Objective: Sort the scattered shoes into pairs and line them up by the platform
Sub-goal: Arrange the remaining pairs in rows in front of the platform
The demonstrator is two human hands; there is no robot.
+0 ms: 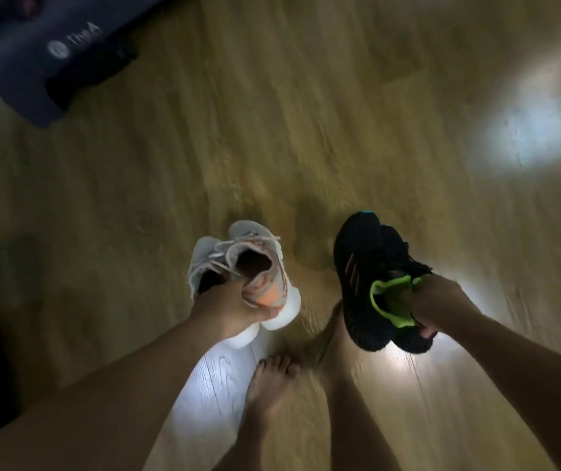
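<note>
The left hand [234, 312] clutched the white pair [258, 263], the right hand [442, 305] the black pair [364, 266]; each needed setting down beneath its hand, toes level.

I read this as home interior: wood-look plank floor [340, 113], dark mat [31, 62] with white logo at upper left, bare foot [272, 385] on planks.

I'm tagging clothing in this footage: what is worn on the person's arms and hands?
Nothing visible: no sleeves show above the left hand or right hand, and neither has gloves, a watch or rings, though the picture is blurred.
</note>
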